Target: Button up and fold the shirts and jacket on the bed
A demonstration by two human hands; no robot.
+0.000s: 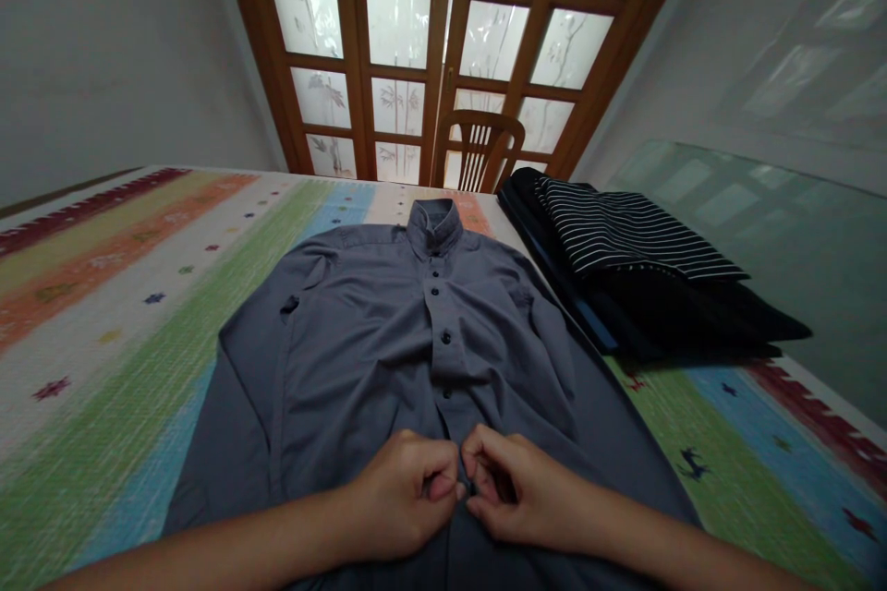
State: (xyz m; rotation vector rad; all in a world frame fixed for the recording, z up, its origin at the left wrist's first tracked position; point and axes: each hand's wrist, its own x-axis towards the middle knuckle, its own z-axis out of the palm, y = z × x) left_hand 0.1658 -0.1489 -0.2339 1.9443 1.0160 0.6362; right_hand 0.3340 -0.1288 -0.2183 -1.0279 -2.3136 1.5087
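A dark grey-blue long-sleeved shirt lies front up on the bed-like flat surface, its collar at the far end and its sleeves along its sides. Dark buttons run down the placket, several of them fastened near the top. Low on the placket, my left hand is closed, fingers curled and thumb pressed in at the shirt's front edge. Close against it, my right hand pinches the same part of the placket. My fingers hide whatever button or buttonhole lies between them.
A striped cloth with colourful bands covers the table under the shirt. At the right rests a pile of folded dark clothes, a black-and-white striped garment on top. A wooden chair stands beyond, before glazed wooden doors.
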